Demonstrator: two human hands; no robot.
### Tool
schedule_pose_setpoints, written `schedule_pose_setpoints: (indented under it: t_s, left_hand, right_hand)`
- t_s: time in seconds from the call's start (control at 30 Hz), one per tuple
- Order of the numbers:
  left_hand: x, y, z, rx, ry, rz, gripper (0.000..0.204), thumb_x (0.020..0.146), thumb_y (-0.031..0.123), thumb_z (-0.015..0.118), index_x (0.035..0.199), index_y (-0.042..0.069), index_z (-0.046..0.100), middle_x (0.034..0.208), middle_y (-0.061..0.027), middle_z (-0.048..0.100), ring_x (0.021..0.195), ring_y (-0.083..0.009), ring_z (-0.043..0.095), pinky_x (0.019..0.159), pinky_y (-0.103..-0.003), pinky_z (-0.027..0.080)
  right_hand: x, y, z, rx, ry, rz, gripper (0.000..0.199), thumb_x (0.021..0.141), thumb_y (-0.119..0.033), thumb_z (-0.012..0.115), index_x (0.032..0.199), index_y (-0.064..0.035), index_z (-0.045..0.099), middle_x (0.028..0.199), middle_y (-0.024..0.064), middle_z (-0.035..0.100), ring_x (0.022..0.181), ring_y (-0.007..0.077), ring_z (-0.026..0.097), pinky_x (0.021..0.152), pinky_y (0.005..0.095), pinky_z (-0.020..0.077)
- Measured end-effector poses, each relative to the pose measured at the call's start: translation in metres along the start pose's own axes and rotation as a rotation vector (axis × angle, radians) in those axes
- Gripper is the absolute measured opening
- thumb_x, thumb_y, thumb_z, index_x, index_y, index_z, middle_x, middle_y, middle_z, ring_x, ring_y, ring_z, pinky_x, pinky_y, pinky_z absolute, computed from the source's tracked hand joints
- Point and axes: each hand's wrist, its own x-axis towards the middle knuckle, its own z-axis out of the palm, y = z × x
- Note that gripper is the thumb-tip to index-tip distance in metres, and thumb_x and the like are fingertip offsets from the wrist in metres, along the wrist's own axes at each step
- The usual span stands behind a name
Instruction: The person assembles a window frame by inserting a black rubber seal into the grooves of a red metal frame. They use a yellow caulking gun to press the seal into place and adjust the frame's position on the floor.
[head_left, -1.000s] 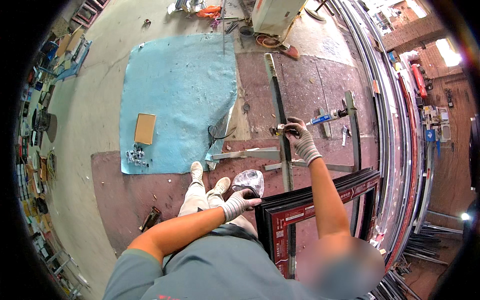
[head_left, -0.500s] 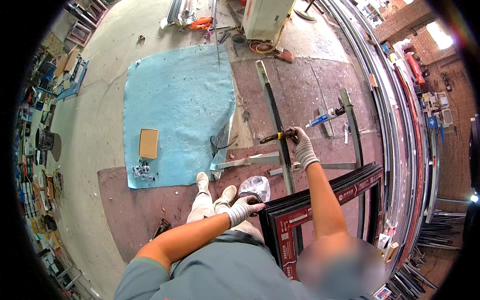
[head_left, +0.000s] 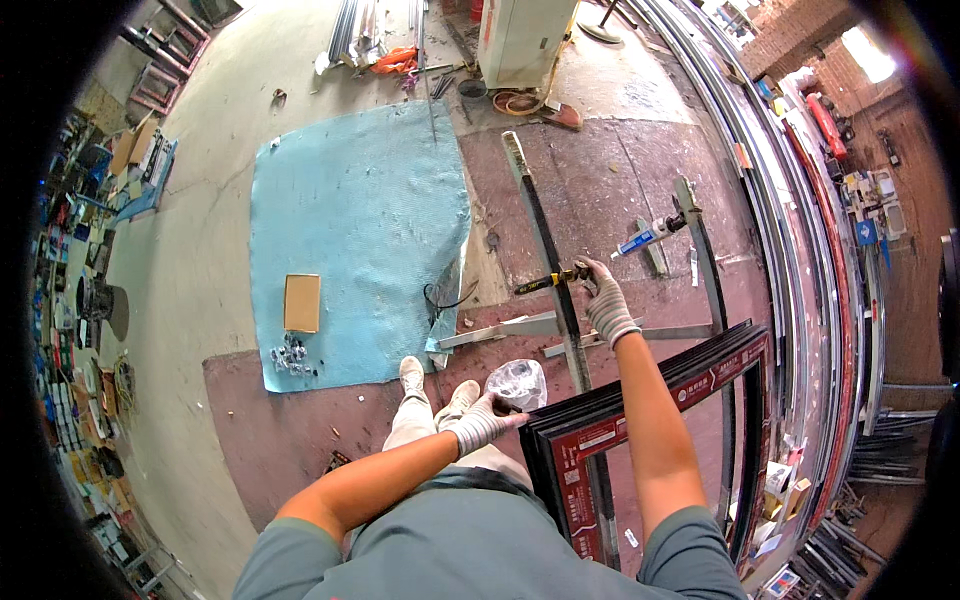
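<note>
Right hand (head_left: 604, 303) grips the screwdriver (head_left: 552, 281) on the bar (head_left: 548, 262), left hand (head_left: 478, 422) pinches the bag (head_left: 517, 381) beside the bar: best keep the tip square and steady.

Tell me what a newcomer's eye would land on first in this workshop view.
First the big light-blue mat spread on the floor at centre left, with a small cardboard box lying on it. Next the stack of dark red-edged frames at lower right, where the gloved left hand rests at their corner beside a clear plastic bag. Above, the gloved right hand grips a yellow-handled tool over a long dark bar.
</note>
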Motion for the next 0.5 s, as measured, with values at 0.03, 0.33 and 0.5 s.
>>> schedule_pose_setpoints:
  t_s: [0.03, 0.33, 0.5]
  left_hand:
    - [0.012, -0.025, 0.005, 0.001, -0.012, 0.074, 0.069, 0.074, 0.035, 0.084, 0.128, 0.007, 0.050, 0.106, -0.0113, 0.060, 0.097, -0.0206, 0.061, 0.086, -0.033, 0.050]
    - [0.037, -0.009, -0.024, 0.345, -0.443, 0.120, 0.040, 0.087, 0.044, 0.068, 0.099, 0.006, 0.069, 0.098, -0.0117, 0.064, 0.094, -0.0198, 0.061, 0.084, -0.035, 0.049]
    - [0.039, 0.047, -0.050, 0.686, -0.667, 0.096, 0.044, 0.089, 0.044, 0.067, 0.107, 0.004, 0.066, 0.092, -0.0089, 0.069, 0.090, -0.0165, 0.061, 0.086, -0.033, 0.048]
  right_hand:
    - [-0.006, 0.007, -0.005, 0.019, 0.043, 0.013, 0.061, 0.078, 0.015, 0.052, 0.135, -0.0032, 0.044, 0.127, 0.0116, 0.053, 0.116, 0.0223, 0.053, 0.106, 0.0307, 0.0408]
    - [-0.140, -0.069, -0.027, 0.498, 0.440, 0.166, 0.040, 0.087, 0.002, 0.059, 0.126, 0.0012, 0.052, 0.122, 0.0111, 0.058, 0.116, 0.0211, 0.056, 0.101, 0.0314, 0.0435]
    - [-0.249, -0.153, -0.006, 0.551, 0.307, 0.282, 0.029, 0.089, -0.001, 0.056, 0.118, 0.0014, 0.058, 0.109, 0.0091, 0.063, 0.102, 0.0158, 0.061, 0.090, 0.0284, 0.0483]
